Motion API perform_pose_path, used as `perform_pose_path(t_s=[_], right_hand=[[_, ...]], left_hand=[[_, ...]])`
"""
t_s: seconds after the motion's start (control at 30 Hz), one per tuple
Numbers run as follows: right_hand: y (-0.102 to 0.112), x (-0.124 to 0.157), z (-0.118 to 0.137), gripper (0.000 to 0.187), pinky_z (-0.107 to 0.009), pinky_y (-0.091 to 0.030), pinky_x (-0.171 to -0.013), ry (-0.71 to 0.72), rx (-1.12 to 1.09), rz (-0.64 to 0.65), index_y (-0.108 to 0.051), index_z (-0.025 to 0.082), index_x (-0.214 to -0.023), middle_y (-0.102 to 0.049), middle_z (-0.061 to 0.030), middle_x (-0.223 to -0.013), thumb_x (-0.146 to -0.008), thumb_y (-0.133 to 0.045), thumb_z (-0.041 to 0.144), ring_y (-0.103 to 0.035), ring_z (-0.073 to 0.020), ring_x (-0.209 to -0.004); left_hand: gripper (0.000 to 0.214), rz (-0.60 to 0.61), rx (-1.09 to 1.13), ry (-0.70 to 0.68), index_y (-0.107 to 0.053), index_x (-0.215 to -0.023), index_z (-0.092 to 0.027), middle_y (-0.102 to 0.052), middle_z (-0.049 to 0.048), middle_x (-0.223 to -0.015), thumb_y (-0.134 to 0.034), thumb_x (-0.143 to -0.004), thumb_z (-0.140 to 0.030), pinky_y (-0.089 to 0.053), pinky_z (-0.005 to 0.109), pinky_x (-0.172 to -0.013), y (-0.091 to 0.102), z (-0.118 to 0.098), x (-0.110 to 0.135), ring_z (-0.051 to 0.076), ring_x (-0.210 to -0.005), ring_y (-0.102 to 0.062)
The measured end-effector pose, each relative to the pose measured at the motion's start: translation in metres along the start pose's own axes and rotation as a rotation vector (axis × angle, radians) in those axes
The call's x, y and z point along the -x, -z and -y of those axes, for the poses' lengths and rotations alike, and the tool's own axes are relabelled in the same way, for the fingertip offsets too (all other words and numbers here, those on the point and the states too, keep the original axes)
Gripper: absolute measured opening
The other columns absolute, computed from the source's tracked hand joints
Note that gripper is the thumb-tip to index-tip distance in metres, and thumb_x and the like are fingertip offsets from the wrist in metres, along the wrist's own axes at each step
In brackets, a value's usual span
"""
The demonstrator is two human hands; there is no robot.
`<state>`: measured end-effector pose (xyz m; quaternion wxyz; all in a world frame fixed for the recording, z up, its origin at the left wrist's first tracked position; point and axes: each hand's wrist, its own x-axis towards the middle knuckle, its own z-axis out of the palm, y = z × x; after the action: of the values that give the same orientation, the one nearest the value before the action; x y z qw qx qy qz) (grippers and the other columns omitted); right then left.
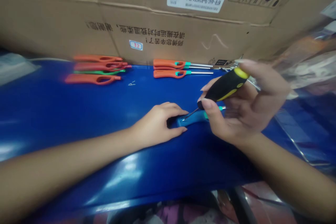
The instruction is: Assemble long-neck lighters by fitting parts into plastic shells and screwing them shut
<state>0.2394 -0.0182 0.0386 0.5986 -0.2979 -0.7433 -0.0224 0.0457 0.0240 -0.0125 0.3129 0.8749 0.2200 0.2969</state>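
Both hands work close together over the blue table (pixel 105 108) in the head view. Left hand (pixel 154 124) has its thumb and fingers closed around the near end of a blue lighter (pixel 195 118), which lies between the two hands with its green collar and metal end under the right one. Right hand (pixel 244 105) grips a black and yellow screwdriver (pixel 227 84), tilted, its thin shaft slanting down to the lighter just beside the left fingertips (a small bright spot shows there, too tiny to make out).

Beyond the hands, roughly between them, lie orange lighters (pixel 168 74) with green collars and metal rods pointing rightward. Past the left hand and further left sits a pile of orange and red handles (pixel 91 79) with a green piece (pixel 96 72) among them. Some small pale bits (pixel 131 83) lie nearer the left hand than that pile. Behind everything, a cardboard box (pixel 78 14) carries upside-down print. Right of the right hand is blurred clutter (pixel 312 71).
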Motion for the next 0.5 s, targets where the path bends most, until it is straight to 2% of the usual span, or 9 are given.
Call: perform_pose_path(t_s=[0.17,0.3,0.5], right_hand=[[-0.0009,0.0034,0.0008,0.074,-0.03,-0.065,-0.059,-0.036,0.027,0.021,-0.049,0.042,-0.141,-0.052,-0.0041,-0.136,-0.08,-0.074,0.009,-0.07,-0.0175,-0.082],[-0.0026,0.0065,0.0011,0.07,-0.037,-0.065,-0.056,-0.103,-0.009,-0.003,-0.052,0.044,-0.139,-0.056,-0.0051,-0.132,-0.08,-0.074,0.015,-0.071,-0.0215,-0.081],[-0.003,0.0082,-0.0048,0.073,-0.037,-0.066,-0.058,-0.034,-0.031,0.041,-0.05,0.041,-0.142,-0.056,-0.0076,-0.129,-0.08,-0.075,0.014,-0.071,-0.0233,-0.086]], left_hand=[[0.036,0.01,0.003,0.01,-0.07,-0.119,-0.016,-0.073,0.0067,-0.114,-0.076,-0.084,-0.025,-0.054,0.033,-0.098,-0.0005,0.0007,-0.0003,0.02,-0.107,-0.068],[0.035,0.011,0.007,0.016,-0.071,-0.117,-0.018,-0.073,0.0061,-0.113,-0.077,-0.083,-0.025,-0.055,0.035,-0.096,-0.0007,0.0002,-0.0008,0.021,-0.106,-0.068],[0.035,0.021,0.019,0.031,-0.071,-0.117,-0.02,-0.074,0.0061,-0.113,-0.076,-0.083,-0.023,-0.055,0.038,-0.096,0.0005,-0.0023,-0.0017,0.023,-0.107,-0.068]])
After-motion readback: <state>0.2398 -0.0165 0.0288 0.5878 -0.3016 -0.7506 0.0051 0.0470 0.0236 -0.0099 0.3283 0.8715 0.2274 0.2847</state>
